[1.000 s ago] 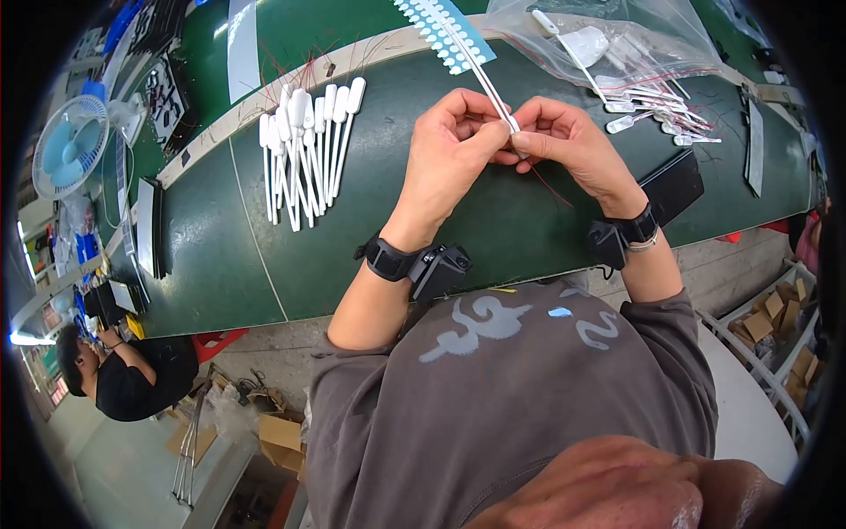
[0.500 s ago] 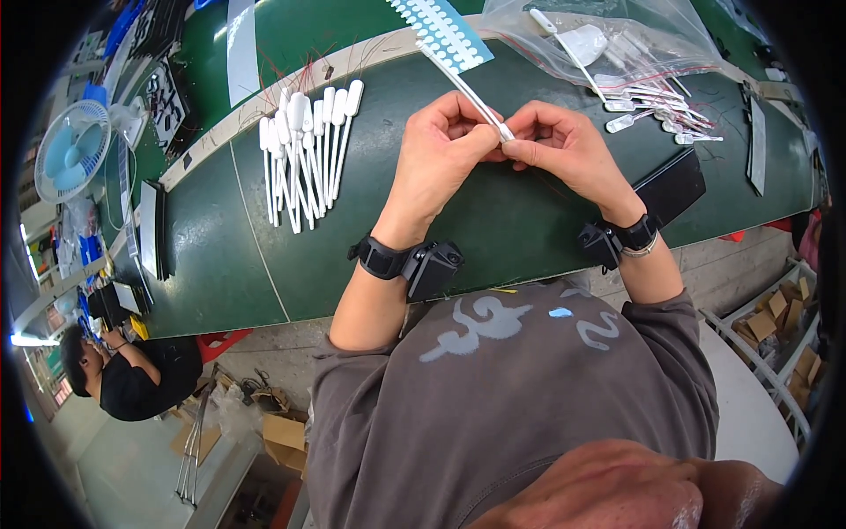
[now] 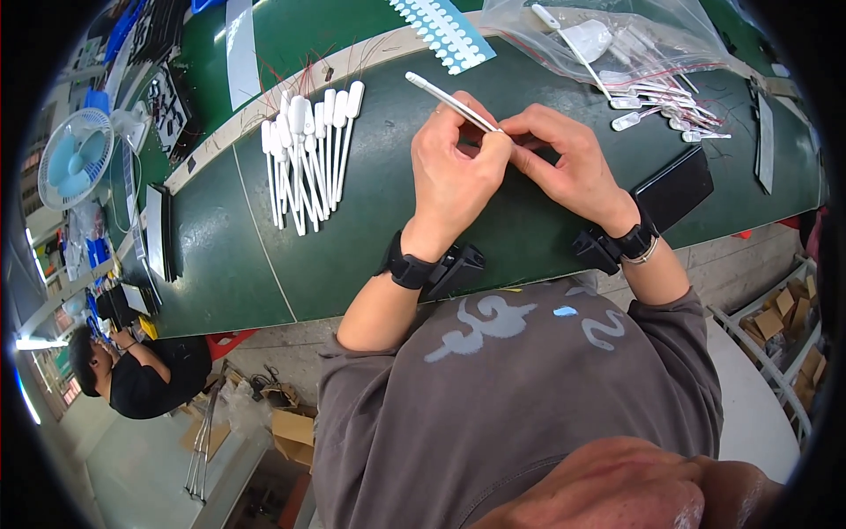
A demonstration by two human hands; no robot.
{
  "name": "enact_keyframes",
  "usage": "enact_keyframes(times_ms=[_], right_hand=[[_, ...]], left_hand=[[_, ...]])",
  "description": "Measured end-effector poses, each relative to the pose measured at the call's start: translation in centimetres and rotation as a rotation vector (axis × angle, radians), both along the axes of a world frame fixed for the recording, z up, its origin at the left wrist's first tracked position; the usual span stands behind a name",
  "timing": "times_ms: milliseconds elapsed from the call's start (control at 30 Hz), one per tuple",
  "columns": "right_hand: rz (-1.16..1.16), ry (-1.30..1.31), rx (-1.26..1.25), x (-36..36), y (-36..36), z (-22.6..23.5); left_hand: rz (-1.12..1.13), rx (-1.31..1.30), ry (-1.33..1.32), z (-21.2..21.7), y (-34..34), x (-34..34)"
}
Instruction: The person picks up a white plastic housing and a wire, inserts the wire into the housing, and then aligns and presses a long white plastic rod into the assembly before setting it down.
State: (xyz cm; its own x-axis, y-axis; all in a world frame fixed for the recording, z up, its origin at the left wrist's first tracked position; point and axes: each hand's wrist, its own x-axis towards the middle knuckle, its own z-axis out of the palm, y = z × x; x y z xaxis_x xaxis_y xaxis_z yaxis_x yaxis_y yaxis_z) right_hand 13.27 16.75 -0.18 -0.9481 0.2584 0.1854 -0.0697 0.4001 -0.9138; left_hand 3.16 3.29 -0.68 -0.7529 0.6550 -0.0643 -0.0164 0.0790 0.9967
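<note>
A slim white plastic stick (image 3: 441, 93) slants up and away to the left over the green bench. My left hand (image 3: 458, 167) is closed round it, thumb and fingers pinching its lower part. At its near end the fingertips of my right hand (image 3: 564, 163) are pinched together, touching the left thumb; they hide that end. To the left lies a fanned bunch of white sticks with paddle-shaped heads (image 3: 308, 154), thin red wires running from them. A light-blue sheet of white stickers (image 3: 448, 40) lies beyond my hands.
At the far right, a clear plastic bag (image 3: 608, 40) lies beside a heap of similar white pieces (image 3: 674, 115) with wires. A black flat rectangular object (image 3: 674, 188) rests near my right wrist. Grey metal strips (image 3: 764, 145) stand at the right. Another person (image 3: 145, 370) sits at the left.
The white stick has tipped lower, its far tip dropping away from the sticker sheet. My left hand has turned and its wrist has shifted right; both hands stay together.
</note>
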Motion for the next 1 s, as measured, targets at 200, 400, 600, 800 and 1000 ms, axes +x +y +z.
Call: enact_keyframes(times_ms=[200,400,600,800,1000], right_hand=[[0.044,-0.122,-0.134,0.2,0.6,0.7],[0.086,-0.246,-0.581,0.3,1.6,0.5],[0.073,-0.218,-0.652,0.1,1.5,0.6],[0.097,-0.275,-0.605,0.3,1.6,0.7],[0.125,-0.314,-0.533,0.3,1.4,0.6]], left_hand=[[0.004,0.122,-0.118,0.5,0.2,0.1],[-0.081,0.193,-0.421,1.8,0.0,-0.7],[-0.099,0.171,-0.367,1.9,0.0,-0.6],[-0.108,0.172,-0.443,1.7,-0.2,-1.0],[-0.147,0.093,-0.470,1.9,-0.5,-1.5]])
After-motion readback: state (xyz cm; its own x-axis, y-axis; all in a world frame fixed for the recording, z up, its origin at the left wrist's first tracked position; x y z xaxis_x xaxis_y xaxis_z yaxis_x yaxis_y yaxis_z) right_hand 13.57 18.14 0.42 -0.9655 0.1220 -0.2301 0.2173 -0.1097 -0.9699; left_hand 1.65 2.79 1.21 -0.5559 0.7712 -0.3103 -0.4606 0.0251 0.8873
